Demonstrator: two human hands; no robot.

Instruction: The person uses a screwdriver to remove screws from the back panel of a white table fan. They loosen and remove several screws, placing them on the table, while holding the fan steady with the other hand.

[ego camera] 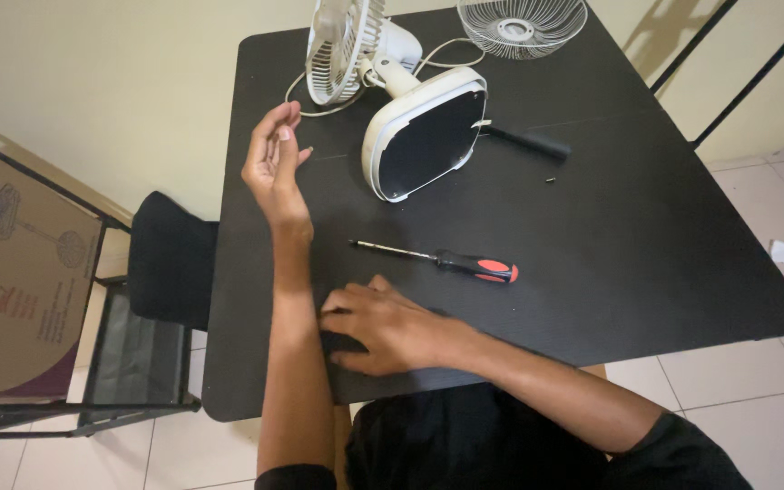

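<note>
The right hand (383, 328) lies flat, fingers loosely spread, near a screwdriver (437, 260); the left hand (274, 163), raised with empty curled fingers, is beside the fan (392, 100).

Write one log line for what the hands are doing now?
left hand: raised, open, empty | right hand: flat on black table | screwdriver: lying untouched | fan: tipped over, front grille off

On table (682, 272): screwdriver (442, 261) just beyond right hand (383, 327), fan (401, 100) behind it, grille (522, 23) at far edge, left hand (274, 163) left of fan
</note>
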